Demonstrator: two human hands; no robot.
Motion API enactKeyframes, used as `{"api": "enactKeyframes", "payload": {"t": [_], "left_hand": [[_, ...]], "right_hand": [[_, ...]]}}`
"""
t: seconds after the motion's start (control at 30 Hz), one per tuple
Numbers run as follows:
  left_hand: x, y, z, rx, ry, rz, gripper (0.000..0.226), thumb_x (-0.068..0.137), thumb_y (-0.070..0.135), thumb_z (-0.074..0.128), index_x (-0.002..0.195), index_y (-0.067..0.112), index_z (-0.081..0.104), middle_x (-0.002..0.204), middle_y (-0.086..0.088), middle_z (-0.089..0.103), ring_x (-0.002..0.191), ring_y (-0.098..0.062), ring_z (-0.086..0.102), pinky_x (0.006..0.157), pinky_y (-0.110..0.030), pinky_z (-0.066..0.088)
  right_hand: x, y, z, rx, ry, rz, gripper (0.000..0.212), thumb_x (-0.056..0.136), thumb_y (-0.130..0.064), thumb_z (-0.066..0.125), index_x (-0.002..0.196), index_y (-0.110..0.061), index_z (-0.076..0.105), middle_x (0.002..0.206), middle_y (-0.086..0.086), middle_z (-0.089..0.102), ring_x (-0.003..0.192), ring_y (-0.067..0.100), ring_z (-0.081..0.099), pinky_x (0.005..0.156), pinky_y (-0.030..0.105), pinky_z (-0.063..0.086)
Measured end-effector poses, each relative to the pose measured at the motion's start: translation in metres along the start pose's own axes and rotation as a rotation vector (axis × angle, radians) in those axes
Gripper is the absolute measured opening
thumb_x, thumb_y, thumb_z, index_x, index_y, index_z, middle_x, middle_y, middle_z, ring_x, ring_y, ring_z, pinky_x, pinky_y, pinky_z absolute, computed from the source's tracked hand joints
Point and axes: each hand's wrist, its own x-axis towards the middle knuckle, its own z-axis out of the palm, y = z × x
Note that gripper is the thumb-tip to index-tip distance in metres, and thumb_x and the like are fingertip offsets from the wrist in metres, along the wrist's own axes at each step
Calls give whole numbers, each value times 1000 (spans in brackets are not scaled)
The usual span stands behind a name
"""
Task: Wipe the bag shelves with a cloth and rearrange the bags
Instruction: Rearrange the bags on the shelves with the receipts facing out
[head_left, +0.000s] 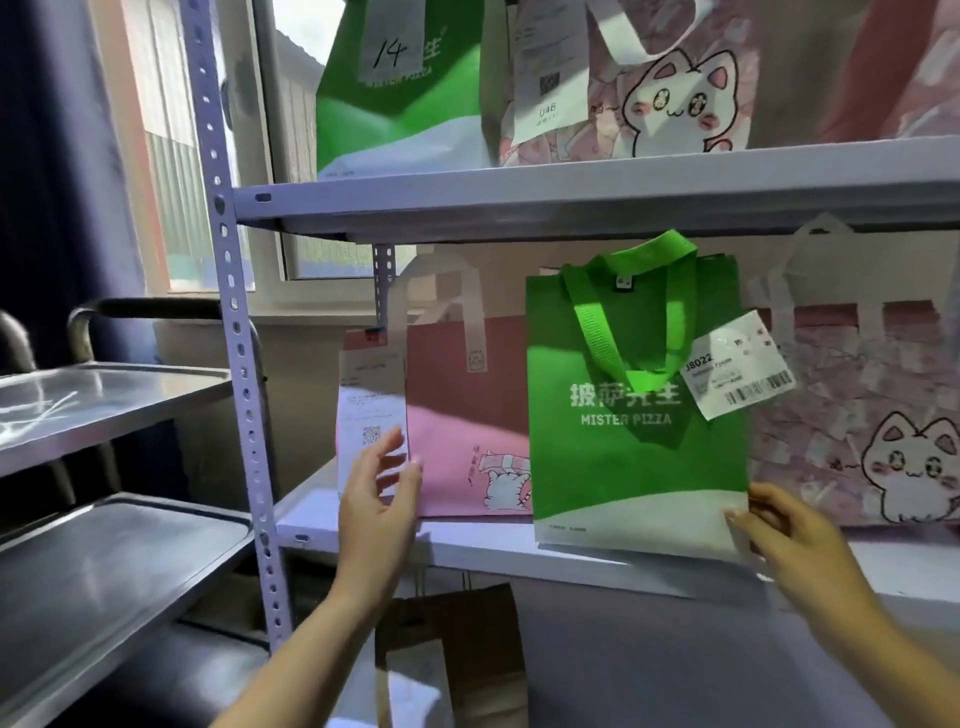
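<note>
Bags are what this job is about, and right now they are being put in order on the middle shelf (467, 545), low in the middle of the frame.

Nearest, at the lower right, the right hand (800, 551) holds the bottom right corner of the green bag (634, 415). Its fingers are curled on the white bottom edge. To do this step well, I think the hand should slide the bag back slowly and keep it standing up, since its bottom sticks out a little past the front of the shelf.

At the lower middle left, the left hand (376, 499) is up by the pink bag (457, 426). Its fingers are straight and a bit apart. They touch, or nearly touch, the white paper tag (371, 410) hanging on the front of that bag. I cannot tell if they press on it.

Farther back, at the right edge, a cat bag (872, 426) stands just beside the green one.

Farthest, on the top shelf (571, 192) in the upper part of the frame, more bags stand in a row.

No cloth shows anywhere.
</note>
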Motion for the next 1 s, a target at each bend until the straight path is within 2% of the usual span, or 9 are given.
{"api": "enactKeyframes", "payload": {"t": [0.17,0.23,0.33,0.47,0.57,0.67,0.77,0.9,1.0], "left_hand": [[-17,32,45,-168,-363,-83,69,80,43,58,144,30,33,135,14,45,120,1,48,95,-17,43],[-25,46,57,-251,-446,-85,59,83,39,57,139,32,39,132,19,51,117,3,51,95,-19,43],[-51,61,67,-281,-539,-48,15,90,25,54,103,23,63,92,16,73,87,-2,66,71,-16,51],[-84,74,66,-318,-627,-23,21,83,30,55,97,18,67,95,6,75,90,-11,70,73,-22,55],[-97,84,67,-402,-721,-84,25,86,27,55,101,11,67,97,1,75,91,-16,71,73,-24,56],[-115,89,76,-434,-857,-122,24,89,30,55,98,13,70,98,-2,75,92,-19,71,75,-27,57],[-131,88,85,-480,-977,-161,24,91,35,57,97,19,73,102,-1,74,96,-20,70,79,-30,56],[-155,75,93,-479,-1067,-168,22,92,33,59,102,19,73,104,-1,74,98,-20,69,84,-31,55],[-175,53,98,-464,-1119,-239,22,89,23,56,101,12,72,101,-2,74,94,-19,70,79,-27,55]], "right_hand": [[-26,-16,-22,-36,-56,-47,25,89,-8,59,97,-30,64,87,-15,73,83,1,66,64,6,49],[-40,-25,-31,14,-83,-62,26,88,-3,58,97,-26,65,87,-17,73,78,-1,66,63,7,50],[-63,-35,-48,67,-122,-69,28,79,-4,64,98,-25,68,93,-8,73,80,1,68,66,11,52],[-96,-42,-76,2,-237,-37,73,45,-61,82,111,-37,64,101,-1,73,91,12,69,78,22,55],[-114,-50,-90,24,-221,54,81,40,-61,83,111,-27,62,99,-3,75,92,12,70,71,17,55],[-131,-56,-102,43,-138,178,92,16,-57,89,97,-18,66,86,-8,76,79,5,71,66,19,55],[-152,-58,-112,54,-76,280,74,30,-36,92,96,-12,66,69,-13,73,62,-4,67,55,13,51],[-181,-45,-120,7,-23,306,63,35,-43,89,89,-17,67,82,-4,76,69,1,69,53,7,48],[-194,-18,-122,25,-45,397,28,74,-2,73,91,-21,62,70,-20,72,65,-7,66,51,4,45]]}}
